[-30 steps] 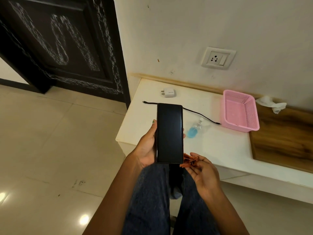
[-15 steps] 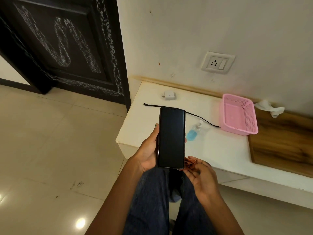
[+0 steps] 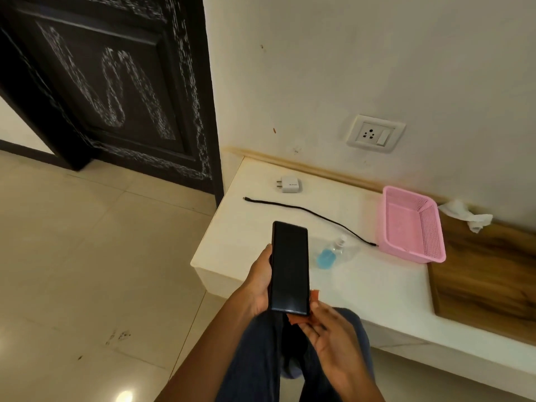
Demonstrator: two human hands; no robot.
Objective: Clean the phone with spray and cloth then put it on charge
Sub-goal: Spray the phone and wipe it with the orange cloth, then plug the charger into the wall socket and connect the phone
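Door (image 3: 116, 91): dark panelled door with pale patterning, at the far left, standing on the tiled floor (image 3: 72, 256).
Left hand (image 3: 259, 282): grasping the phone along its left edge, thumb up the side, fingers hidden behind it.
Phone (image 3: 290, 266): black, screen dark and facing up, held upright over the person's lap, its top end over the front edge of the counter.
Cloth (image 3: 314, 295): a small orange piece, mostly hidden, showing at the phone's lower right corner and under its bottom edge.
Right hand (image 3: 330, 335): palm up just below and right of the phone, fingers loosely curled with the cloth at the fingertips; whether it pinches the cloth or only touches it I cannot tell.
Counter (image 3: 362, 285): white, low, running along the wall to the right.
Charger plug (image 3: 290, 184): white, lying near the back left of the counter, apart from the cable.
Cable (image 3: 307, 211): black, loose on the counter, running from near the plug toward the basket.
Spray bottle (image 3: 330, 253): small, clear with blue liquid, lying on its side just right of the phone.
Wall socket (image 3: 374, 133): white, on the wall above the counter.
Basket (image 3: 412, 224): pink, meshed, touching the cable's right end.
Tissue (image 3: 467, 216): white, crumpled, behind the basket.
Wooden board (image 3: 487, 277): brown, at the far right of the counter.
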